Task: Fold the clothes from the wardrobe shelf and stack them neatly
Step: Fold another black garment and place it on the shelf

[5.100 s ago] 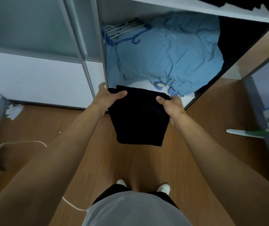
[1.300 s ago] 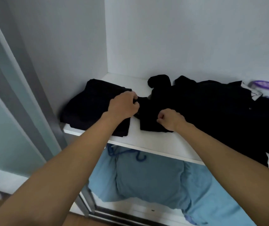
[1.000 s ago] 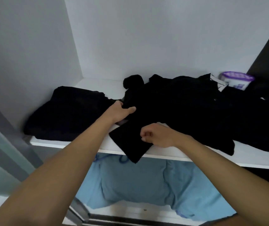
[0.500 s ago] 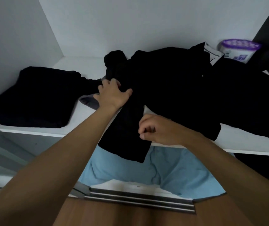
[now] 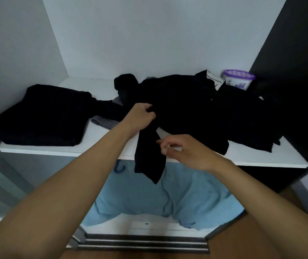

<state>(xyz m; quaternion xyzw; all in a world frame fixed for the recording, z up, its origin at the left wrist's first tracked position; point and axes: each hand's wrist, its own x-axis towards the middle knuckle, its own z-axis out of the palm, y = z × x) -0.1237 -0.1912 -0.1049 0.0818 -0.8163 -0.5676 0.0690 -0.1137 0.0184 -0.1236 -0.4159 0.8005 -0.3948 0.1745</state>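
left hand [image 5: 140, 116]: our fingers clamped on black garment [image 5: 149, 156]
right hand [image 5: 183, 150]: fingers loosely apart, near garment
shelf [image 5: 102, 148]: folded stack [image 5: 39, 116] far left

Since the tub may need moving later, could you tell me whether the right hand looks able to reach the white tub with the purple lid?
Probably yes: the right hand is free, though the tub sits behind the black clothes pile.
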